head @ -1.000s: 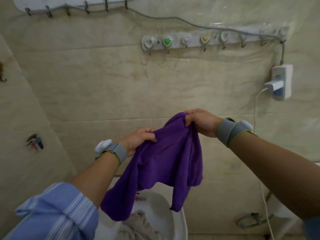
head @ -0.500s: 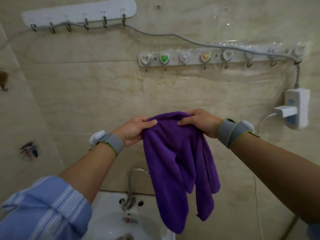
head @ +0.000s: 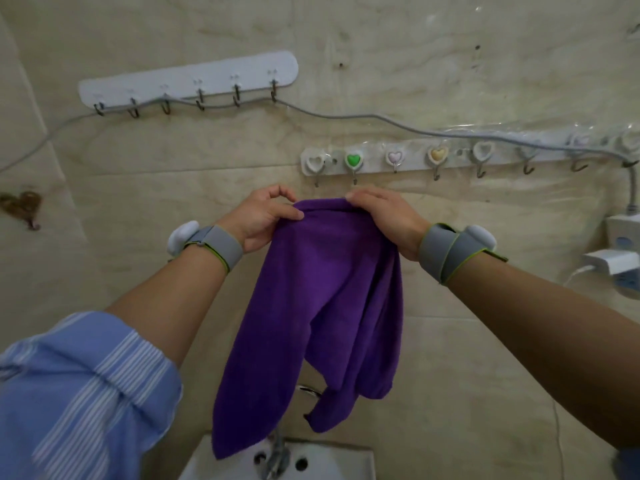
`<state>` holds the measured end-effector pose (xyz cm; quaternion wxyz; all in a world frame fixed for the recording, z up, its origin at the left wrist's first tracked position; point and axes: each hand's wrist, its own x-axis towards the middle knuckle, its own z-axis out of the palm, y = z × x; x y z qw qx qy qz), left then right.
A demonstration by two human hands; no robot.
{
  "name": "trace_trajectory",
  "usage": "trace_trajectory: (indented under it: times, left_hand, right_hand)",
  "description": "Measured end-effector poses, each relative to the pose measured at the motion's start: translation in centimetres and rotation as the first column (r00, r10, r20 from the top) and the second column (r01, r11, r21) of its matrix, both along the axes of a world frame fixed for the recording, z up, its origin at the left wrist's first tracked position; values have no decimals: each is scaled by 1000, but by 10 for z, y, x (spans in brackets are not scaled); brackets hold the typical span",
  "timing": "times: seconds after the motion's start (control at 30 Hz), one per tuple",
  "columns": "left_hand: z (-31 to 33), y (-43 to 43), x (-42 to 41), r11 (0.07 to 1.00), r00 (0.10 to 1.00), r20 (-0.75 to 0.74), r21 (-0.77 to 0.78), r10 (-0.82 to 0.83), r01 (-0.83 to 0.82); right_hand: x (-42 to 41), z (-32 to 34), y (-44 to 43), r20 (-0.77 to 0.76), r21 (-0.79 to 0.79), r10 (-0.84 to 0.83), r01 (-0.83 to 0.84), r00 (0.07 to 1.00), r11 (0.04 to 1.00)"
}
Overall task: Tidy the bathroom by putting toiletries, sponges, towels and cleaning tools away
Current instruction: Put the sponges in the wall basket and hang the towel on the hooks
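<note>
A purple towel (head: 311, 306) hangs from both my hands in front of the tiled wall. My left hand (head: 263, 216) pinches its top edge on the left. My right hand (head: 384, 216) grips the top edge on the right. The towel's top edge sits just below the heart-shaped hook rail (head: 398, 161), under the white and green heart hooks. The towel's lower end drapes down over the faucet (head: 277, 455) of the white sink (head: 332, 462).
A white hook rail (head: 187, 81) with several metal hooks is mounted upper left, a grey cable (head: 381, 117) running along both rails. A power strip with a white charger (head: 613, 261) hangs at the right. A brown heart hook (head: 22, 206) is on the left wall.
Both hands have lifted the towel up toward the heart hook rail. The view has tilted up, so less of the sink shows.
</note>
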<state>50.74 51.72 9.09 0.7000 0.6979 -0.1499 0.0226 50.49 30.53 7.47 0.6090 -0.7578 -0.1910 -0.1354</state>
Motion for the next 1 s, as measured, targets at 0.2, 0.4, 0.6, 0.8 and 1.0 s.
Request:
trace_trajectory:
  times: [0.2,0.4,0.6,0.8,1.0]
  left_hand:
    - [22,11,34,946,918,270,62,290,-317]
    - [25,6,68,789,682,562,82,468,-609]
    - [-9,1,75,777,668,668,211,328,-593]
    - [-44,13,80,894,837,512,261,192,-364]
    - [-97,42,59,898,922,343,325,182,-298]
  right_hand:
    - [22,16,28,557,-365,-350,600,753,712]
    - [36,29,46,802,-361,-328,842,500,400]
    - [35,3,56,797,-467,-290,845,530,261]
    - [27,-11,54,667,-493,-378,761,642,421]
    - [-3,-47,57,815,-387,-311,858,490,338]
